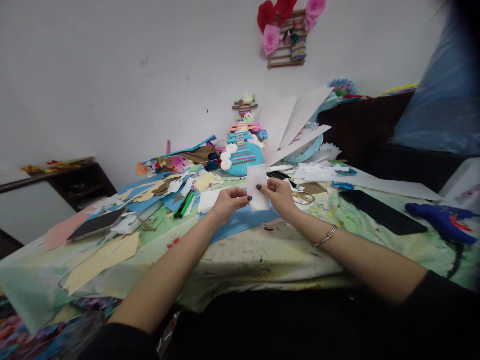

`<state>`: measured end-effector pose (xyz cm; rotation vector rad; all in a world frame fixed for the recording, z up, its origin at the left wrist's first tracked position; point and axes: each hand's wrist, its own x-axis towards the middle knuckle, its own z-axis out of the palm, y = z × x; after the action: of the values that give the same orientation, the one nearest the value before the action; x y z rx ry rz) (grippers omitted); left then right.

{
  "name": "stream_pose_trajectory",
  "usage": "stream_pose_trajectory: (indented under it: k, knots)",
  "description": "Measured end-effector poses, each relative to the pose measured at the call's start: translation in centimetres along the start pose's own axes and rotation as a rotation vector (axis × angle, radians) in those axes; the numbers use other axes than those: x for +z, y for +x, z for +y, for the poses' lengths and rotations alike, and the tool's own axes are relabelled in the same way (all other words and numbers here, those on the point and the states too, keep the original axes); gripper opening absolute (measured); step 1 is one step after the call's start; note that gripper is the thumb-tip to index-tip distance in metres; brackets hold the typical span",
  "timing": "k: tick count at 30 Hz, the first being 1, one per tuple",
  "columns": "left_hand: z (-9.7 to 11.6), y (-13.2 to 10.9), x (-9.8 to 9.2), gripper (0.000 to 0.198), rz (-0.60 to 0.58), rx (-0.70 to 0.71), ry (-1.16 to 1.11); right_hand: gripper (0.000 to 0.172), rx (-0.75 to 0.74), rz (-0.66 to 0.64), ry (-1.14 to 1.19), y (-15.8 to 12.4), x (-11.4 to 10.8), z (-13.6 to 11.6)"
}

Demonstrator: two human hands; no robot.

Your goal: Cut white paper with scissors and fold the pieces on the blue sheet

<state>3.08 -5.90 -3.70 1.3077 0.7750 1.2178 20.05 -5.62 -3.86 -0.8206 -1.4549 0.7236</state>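
A small white rectangular piece of paper (258, 182) is held upright in front of me, above the table. My left hand (229, 204) pinches its left edge between thumb and fingers. On the right edge, my right hand (280, 197) grips it with the thumb on the near face. Beneath the hands lies a blue sheet (240, 223). A stack of white paper (208, 201) sits just left of my left hand. Gold-handled scissors (304, 198) lie to the right of my right hand, their blades partly hidden.
A green marker or cutter (184, 204), paper scraps (150, 190) and a tablet-like device (96, 225) lie leftward. Rightward are a black phone (382, 212) and a blue glue gun (442, 220). Behind stand a blue guitar-shaped craft (245, 159) and tall white sheets (277, 120).
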Motion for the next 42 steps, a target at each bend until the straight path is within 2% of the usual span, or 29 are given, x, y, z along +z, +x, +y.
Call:
stream_pose_trajectory:
  k: [3,6,10,14,16,23,27,30,32,37,42]
  knots:
    - [0.1,0.0,-0.1,0.029,0.008,0.01,-0.046,0.031,-0.006,0.03,0.004,0.0,-0.1,-0.2]
    - [0.2,-0.1,0.3,0.033,-0.039,-0.002,-0.102,0.031,-0.002,-0.014,-0.011,-0.1,0.1,-0.3]
    - [0.0,-0.4,0.6,0.035,-0.107,-0.049,-0.044,0.029,-0.017,-0.047,-0.027,-0.2,0.2,-0.3]
    - [0.0,-0.3,0.3,0.029,-0.06,-0.05,-0.008,0.033,0.003,0.047,0.031,0.1,-0.2,-0.2]
    - [0.0,-0.3,0.2,0.029,-0.085,-0.052,0.008,0.034,0.02,0.066,0.069,0.2,-0.3,-0.3]
    - [-0.2,-0.5,0.3,0.035,-0.223,-0.056,0.046,0.031,0.0,-0.018,0.024,-0.2,0.1,-0.4]
    - [-0.2,-0.5,0.1,0.028,-0.221,-0.102,0.149,0.026,-0.018,-0.005,-0.047,-0.2,0.0,-0.5]
    - [0.0,-0.5,0.0,0.029,-0.211,-0.139,0.146,0.024,0.004,0.0,-0.003,-0.1,-0.1,-0.6]
    - [0.1,-0.5,0.1,0.034,-0.204,-0.128,0.058,0.026,0.047,-0.042,0.053,-0.1,0.0,-0.7]
    - [0.5,-0.4,0.1,0.035,-0.115,-0.079,-0.096,0.031,0.158,-0.285,0.152,-0.5,0.3,-1.0]
    - [0.4,-0.1,-0.4,0.034,-0.06,-0.021,-0.129,0.034,0.224,-0.336,0.15,-0.7,0.2,-0.9]
